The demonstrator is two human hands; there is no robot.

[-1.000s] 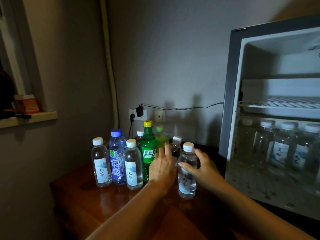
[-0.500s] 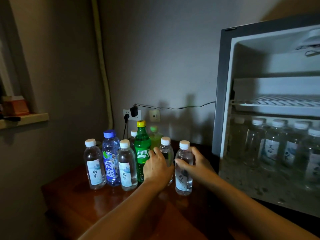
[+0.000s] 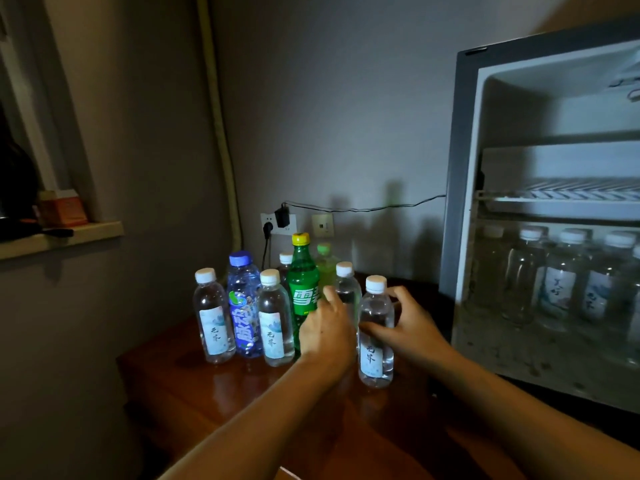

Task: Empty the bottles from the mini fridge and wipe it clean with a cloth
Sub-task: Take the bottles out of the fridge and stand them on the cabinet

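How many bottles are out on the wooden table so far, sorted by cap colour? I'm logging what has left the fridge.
White cap: 5, e.g. the leftmost bottle, one partly hidden behind the yellow-capped one
Blue cap: 1
Yellow cap: 1
Pale green cap: 1, partly hidden
Total: 8

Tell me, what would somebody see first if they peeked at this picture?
Probably the bright green soda bottle with its yellow cap, standing among clear water bottles on the dark wooden table. In front of it, the right hand curls round a water bottle. At the right stands the open mini fridge, more bottles inside.
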